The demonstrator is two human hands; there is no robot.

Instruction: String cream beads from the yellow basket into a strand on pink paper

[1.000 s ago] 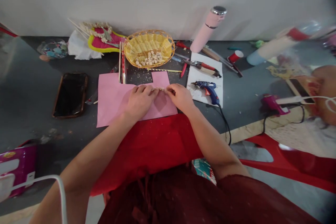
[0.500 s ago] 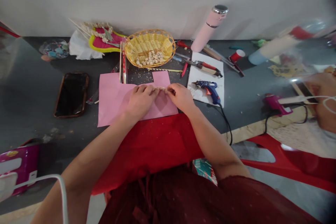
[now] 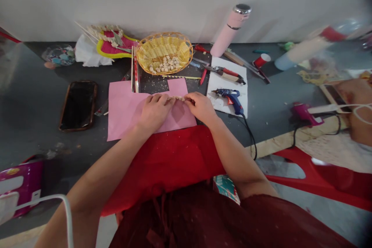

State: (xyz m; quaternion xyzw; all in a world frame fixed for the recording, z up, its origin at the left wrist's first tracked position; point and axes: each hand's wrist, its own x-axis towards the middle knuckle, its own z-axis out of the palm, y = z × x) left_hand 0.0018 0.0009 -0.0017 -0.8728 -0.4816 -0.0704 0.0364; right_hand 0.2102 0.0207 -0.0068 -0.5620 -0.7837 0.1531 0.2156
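Note:
Between my two hands runs a short strand of small pale beige pieces (image 3: 178, 98), low over a pink sheet (image 3: 123, 102). My left hand (image 3: 156, 109) is closed on the strand's left end, its fingers curled down. My right hand (image 3: 200, 106) pinches the other end between thumb and fingertips. Beyond them a yellow woven basket (image 3: 162, 44) holds several similar pale pieces (image 3: 168, 64). To the right, a blue glue gun (image 3: 232, 99) and red-handled pliers (image 3: 228, 73) lie on a white sheet (image 3: 215, 104). Red cloth (image 3: 174, 155) covers my lap.
A phone (image 3: 78, 105) lies at left, near a purple box (image 3: 23, 186) with a white cable. A pink flask (image 3: 229, 31) stands by the wall. Thin sticks (image 3: 134, 69) overlap the sheet's top edge. Another person's arm (image 3: 359, 100) is at far right, beside a white bottle (image 3: 305, 48).
The view has shifted very slightly. Both hands keep their hold on the strand in nearly the same place. The other person's arm at far right has moved a little.

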